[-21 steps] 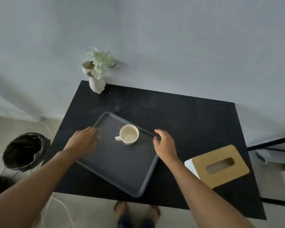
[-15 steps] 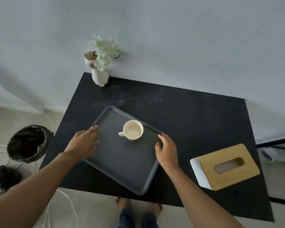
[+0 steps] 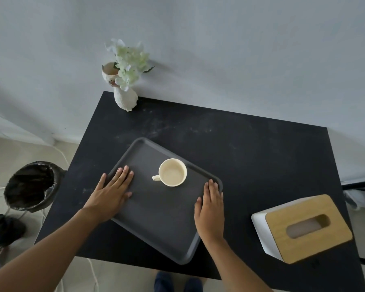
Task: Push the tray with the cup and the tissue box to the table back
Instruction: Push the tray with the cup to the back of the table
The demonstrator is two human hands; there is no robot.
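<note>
A dark grey tray (image 3: pixel 156 216) lies askew on the black table (image 3: pixel 251 157), near its front left. An empty cream cup (image 3: pixel 172 172) stands in the tray's far half, handle to the left. My left hand (image 3: pixel 112 193) lies flat on the tray's left rim, fingers together and pointing away from me. My right hand (image 3: pixel 210 209) rests flat along the tray's right rim. Neither hand grips anything. A white tissue box with a wooden lid (image 3: pixel 301 227) sits on the table at the front right, apart from the tray.
A white vase with pale flowers (image 3: pixel 125 89) stands at the table's back left corner against the wall. A black-lined bin (image 3: pixel 31 186) is on the floor left of the table. My feet show below the table's front edge.
Both hands have slid toward me along the tray's side rims and flattened onto them. The tray and cup look unmoved on the table; the camera has shifted.
</note>
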